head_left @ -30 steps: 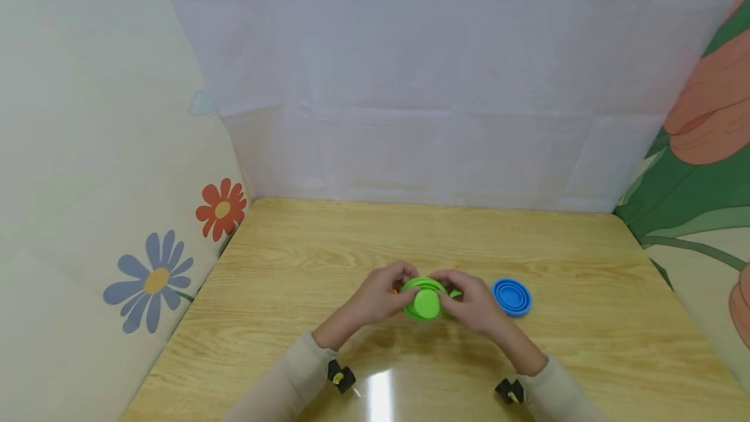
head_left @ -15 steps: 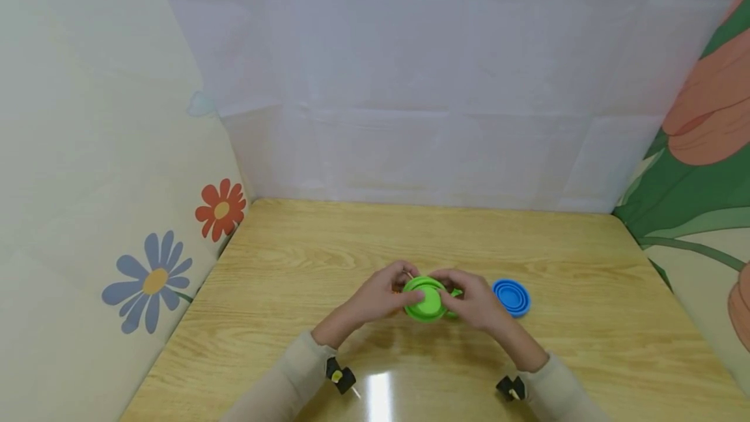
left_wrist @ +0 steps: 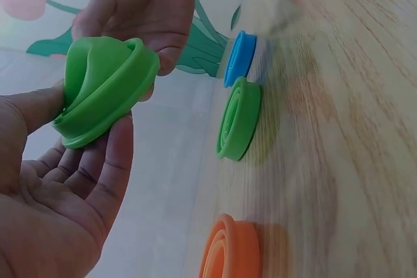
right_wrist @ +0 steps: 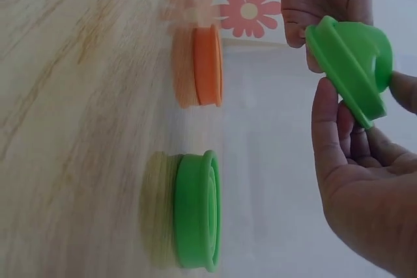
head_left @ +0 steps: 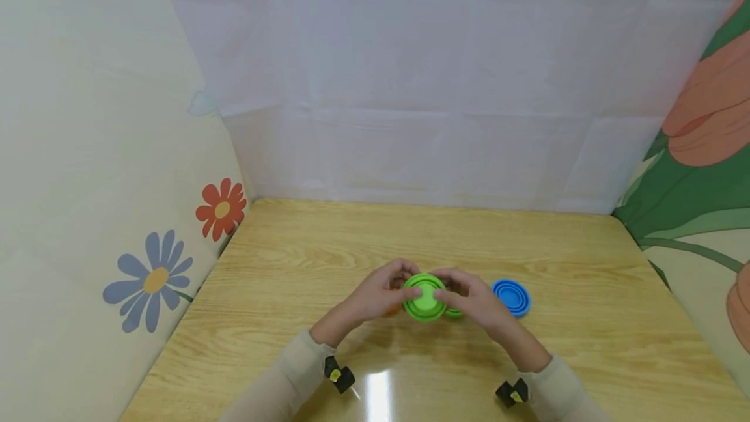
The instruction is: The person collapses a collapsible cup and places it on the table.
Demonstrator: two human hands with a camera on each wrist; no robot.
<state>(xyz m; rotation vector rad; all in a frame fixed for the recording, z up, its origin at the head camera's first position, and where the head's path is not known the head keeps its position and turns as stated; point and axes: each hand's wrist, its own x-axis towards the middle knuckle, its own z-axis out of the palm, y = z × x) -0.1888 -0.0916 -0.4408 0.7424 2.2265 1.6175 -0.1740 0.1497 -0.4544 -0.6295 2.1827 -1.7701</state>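
Observation:
Between my two hands, raised over the table, is a green collapsible silicone cup (head_left: pixel 424 303), its base and rings facing the head camera. Its wall is partly folded and slanted, as the left wrist view shows. My left hand (head_left: pixel 377 293) pinches its left side, thumb on the base and fingers behind the rim. From the right, my right hand (head_left: pixel 476 299) grips it the same way. On the wood below lie a second green collapsed cup (right_wrist: pixel 197 210) and an orange collapsed cup (right_wrist: pixel 208 66), both mostly hidden by the hands in the head view.
A blue collapsed cup (head_left: pixel 512 297) lies flat to the right of my right hand. The wooden table (head_left: pixel 328 233) is backed by a white cloth (head_left: pixel 375 83), with flower-printed sheets at both sides. Light glares off the table front.
The held cup has tilted and its base now sits more centred within the rings, under both thumbs. The hands stay nearly in place. More of the green cup on the table shows below the right hand.

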